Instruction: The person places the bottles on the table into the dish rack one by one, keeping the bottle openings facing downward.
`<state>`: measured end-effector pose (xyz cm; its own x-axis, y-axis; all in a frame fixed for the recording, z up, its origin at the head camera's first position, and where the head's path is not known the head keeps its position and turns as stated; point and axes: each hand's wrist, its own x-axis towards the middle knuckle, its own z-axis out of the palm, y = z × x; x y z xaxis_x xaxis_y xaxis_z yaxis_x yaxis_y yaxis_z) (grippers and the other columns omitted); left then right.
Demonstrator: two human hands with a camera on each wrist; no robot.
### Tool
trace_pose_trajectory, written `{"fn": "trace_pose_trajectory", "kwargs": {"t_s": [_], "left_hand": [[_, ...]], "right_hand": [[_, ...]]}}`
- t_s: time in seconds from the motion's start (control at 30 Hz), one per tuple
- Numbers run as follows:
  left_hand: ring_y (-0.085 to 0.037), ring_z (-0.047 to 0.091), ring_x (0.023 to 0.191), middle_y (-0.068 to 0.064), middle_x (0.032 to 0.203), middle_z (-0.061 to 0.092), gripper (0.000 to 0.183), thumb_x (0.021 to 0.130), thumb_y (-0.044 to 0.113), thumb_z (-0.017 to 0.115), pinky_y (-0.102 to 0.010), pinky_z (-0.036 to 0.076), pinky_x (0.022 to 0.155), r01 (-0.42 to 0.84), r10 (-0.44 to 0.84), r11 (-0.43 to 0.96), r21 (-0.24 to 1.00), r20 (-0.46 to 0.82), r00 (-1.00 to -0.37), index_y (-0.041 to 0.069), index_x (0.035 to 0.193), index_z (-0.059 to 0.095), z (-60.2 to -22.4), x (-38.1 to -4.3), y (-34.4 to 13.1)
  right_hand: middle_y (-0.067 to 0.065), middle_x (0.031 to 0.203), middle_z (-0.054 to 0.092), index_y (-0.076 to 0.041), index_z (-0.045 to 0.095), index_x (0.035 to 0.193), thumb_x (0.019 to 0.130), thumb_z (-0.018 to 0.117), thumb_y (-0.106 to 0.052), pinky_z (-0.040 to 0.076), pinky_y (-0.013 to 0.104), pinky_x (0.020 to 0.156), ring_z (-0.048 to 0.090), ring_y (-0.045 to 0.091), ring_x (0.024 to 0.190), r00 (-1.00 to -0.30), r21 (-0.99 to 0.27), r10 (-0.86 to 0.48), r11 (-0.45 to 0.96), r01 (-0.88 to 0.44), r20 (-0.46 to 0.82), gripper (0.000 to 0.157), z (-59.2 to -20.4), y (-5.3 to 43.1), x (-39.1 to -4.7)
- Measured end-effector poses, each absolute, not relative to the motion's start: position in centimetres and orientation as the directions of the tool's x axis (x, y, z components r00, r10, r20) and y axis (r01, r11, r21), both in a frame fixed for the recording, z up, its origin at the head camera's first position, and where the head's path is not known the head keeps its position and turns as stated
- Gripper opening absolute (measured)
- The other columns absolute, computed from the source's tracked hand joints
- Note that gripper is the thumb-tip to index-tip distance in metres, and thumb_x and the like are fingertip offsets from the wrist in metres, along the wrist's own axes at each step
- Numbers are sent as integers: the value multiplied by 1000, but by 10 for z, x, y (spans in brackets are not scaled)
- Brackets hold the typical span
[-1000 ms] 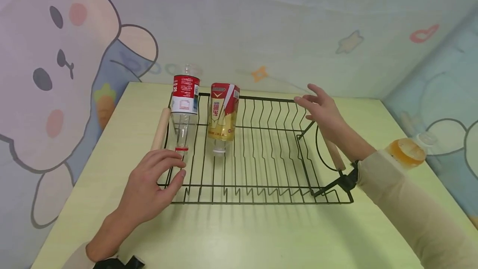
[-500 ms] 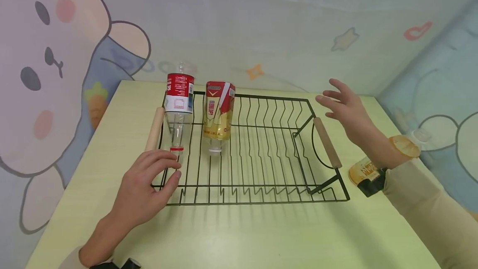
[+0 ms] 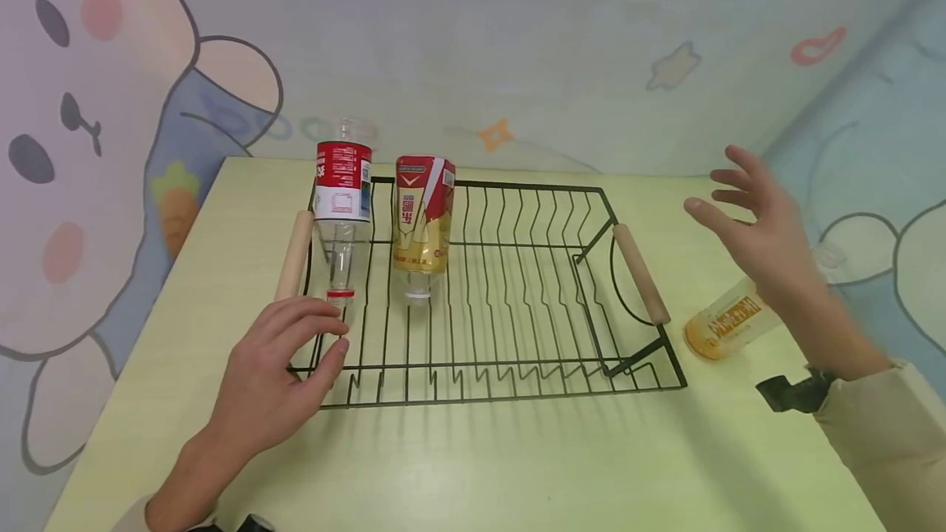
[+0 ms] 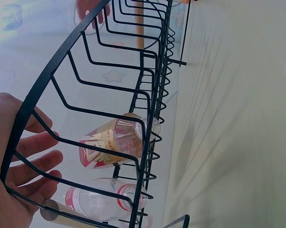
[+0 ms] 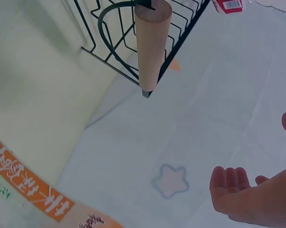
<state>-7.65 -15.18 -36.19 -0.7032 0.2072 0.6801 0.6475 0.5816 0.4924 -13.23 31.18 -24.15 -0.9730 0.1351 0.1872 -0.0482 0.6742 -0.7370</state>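
Note:
My left hand, fingers loosely bent and nothing in them, is at the front left corner of the black wire dish rack. Its fingertips come close to the red-ringed neck of a clear bottle with a red and white label. Beside that one, a red and yellow bottle also stands neck down among the wires. In the left wrist view both necks, of the clear bottle and the yellow one, point tableward. My right hand is held spread above a clear bottle with orange print, partly hidden by the forearm.
The rack has a wooden handle at its left and another at its right. Under everything lies a pale yellow-green table. Behind it hangs a cloth backdrop with cartoon prints.
My right hand has moved right, away from the rack's right handle to above the orange-printed bottle. The left hand keeps its place by the rack. The head view has shifted slightly.

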Motion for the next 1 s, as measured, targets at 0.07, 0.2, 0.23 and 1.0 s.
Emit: {"fn": "trace_pose_trajectory", "kwargs": {"t_s": [0.07, 0.2, 0.23, 1.0], "left_hand": [[-23, 57, 102, -4, 101, 67, 13, 74, 4, 70, -16, 35, 92, 646, 202, 582, 495, 681, -704, 11, 86, 71, -362, -76, -153], [-23, 56, 103, -3, 100, 66, 12, 75, 4, 70, -15, 35, 92, 639, 196, 585, 499, 678, -708, 10, 86, 71, -361, -75, -154], [-23, 56, 103, -3, 100, 66, 12, 75, 5, 69, -15, 35, 92, 640, 195, 583, 500, 678, -708, 9, 86, 71, -361, -75, -154], [-23, 57, 102, -4, 99, 67, 13, 74, 4, 70, -12, 34, 94, 639, 178, 584, 500, 689, -702, 11, 84, 72, -364, -76, -151]], "right_hand": [[5, 145, 42, -34, 24, 151, 92, 64, -30, 39, 28, 93, 43, 13, 124, -961, -723, 156, 688, -60, 229, 72, -239, 315, -127], [2, 145, 44, -33, 27, 151, 90, 66, -26, 38, 24, 99, 43, 10, 124, -930, -707, 226, 706, -48, 289, 72, -234, 324, -119], [2, 145, 44, -33, 27, 150, 90, 66, -25, 37, 24, 101, 42, 10, 126, -921, -705, 246, 708, -43, 303, 72, -233, 326, -117], [-3, 160, 16, -36, 5, 153, 89, 68, -25, 26, 26, 112, 24, 12, 140, -896, -798, 427, 579, 167, 122, 91, -295, 412, -96]]}}
